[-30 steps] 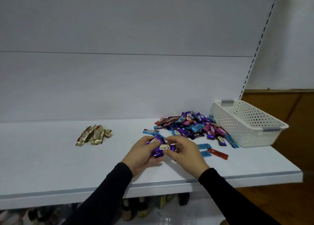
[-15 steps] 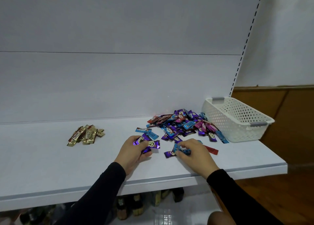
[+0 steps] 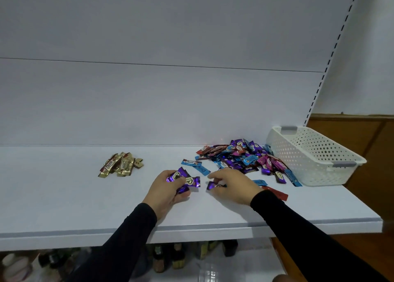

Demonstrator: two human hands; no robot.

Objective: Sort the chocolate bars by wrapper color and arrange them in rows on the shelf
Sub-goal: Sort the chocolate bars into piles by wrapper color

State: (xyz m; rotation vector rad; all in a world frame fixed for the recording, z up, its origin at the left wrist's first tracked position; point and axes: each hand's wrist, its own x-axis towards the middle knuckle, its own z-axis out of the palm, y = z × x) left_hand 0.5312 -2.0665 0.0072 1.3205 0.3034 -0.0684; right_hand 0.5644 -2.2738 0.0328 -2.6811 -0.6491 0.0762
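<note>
My left hand [image 3: 168,191] grips a bunch of purple chocolate bars [image 3: 185,180] just above the white shelf [image 3: 64,196]. My right hand [image 3: 233,185] lies over a single purple bar [image 3: 212,185] on the shelf, fingers curled on it. A mixed pile of purple, blue, pink and red bars [image 3: 243,159] lies behind my right hand. A small group of gold bars [image 3: 120,164] sits to the left. Loose blue bars [image 3: 197,165] lie between my hands and the pile.
A white perforated basket [image 3: 313,156] stands at the shelf's right end. A blue bar [image 3: 260,182] and a red bar [image 3: 276,193] lie right of my right hand. Bottles [image 3: 166,258] stand on the level below. A wooden cabinet [image 3: 362,154] is at the right.
My hands were together on the purple bunch, then parted. My left hand keeps the bunch; my right hand reached right to a single purple bar.
</note>
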